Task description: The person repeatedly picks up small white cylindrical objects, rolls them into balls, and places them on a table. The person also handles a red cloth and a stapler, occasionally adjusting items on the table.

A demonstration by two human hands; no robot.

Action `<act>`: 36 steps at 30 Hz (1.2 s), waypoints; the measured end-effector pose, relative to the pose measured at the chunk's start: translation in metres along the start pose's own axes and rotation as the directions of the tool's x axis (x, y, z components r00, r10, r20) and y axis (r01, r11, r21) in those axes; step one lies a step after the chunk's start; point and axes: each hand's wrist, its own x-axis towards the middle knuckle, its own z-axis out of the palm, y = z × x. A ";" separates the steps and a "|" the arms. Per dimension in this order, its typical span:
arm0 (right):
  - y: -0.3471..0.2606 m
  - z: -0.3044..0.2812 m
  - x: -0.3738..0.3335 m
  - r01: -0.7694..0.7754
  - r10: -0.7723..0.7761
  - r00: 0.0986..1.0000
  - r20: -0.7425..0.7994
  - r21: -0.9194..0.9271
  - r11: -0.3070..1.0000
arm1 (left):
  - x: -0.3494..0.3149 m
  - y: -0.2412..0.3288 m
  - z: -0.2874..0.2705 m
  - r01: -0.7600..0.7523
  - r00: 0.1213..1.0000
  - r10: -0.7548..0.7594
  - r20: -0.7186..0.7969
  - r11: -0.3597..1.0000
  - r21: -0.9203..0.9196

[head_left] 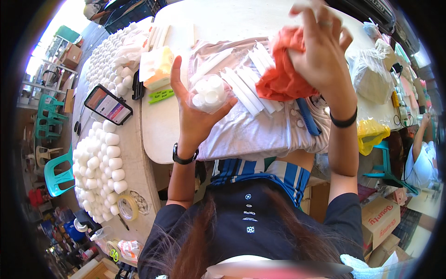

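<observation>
My left hand (pixel 197 114) is curved around a clear plastic pack of white candles (pixel 209 94), their round ends toward me; its index finger points up. In my right hand (pixel 323 58), raised at the upper right, a crumpled orange-red cloth (pixel 283 69) hangs; those fingertips are blurred. Between the hands, several white candles (pixel 244 93) lie side by side on a pale spread cloth (pixel 237 142). The orange-red cloth hides part of them. A long blue tool (pixel 307 117) rests under my right wrist, its kind unclear.
On the left table lie piles of small white cups (pixel 100 162), a phone (pixel 109 104) and a tape roll (pixel 128 207). A yellow-and-white soft packet (pixel 156 67) and a green wrapper (pixel 161 96) sit left of my hand. Plastic bags (pixel 371 76) stand right; a person (pixel 420 160) is beyond.
</observation>
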 end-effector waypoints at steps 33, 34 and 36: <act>-0.090 -0.003 -0.181 -0.636 -0.133 0.763 0.633 0.696 -0.334 | -0.053 0.036 0.006 0.125 0.986 -0.098 0.137 0.971 -0.203; -0.089 -0.005 -0.183 -0.612 -0.145 0.783 0.605 0.710 -0.348 | -0.058 0.038 0.005 0.124 0.987 -0.105 0.120 0.978 -0.169; -0.098 -0.005 -0.189 -0.584 -0.034 0.801 0.598 0.766 -0.269 | -0.066 0.042 0.003 0.122 0.988 -0.093 0.126 0.961 -0.247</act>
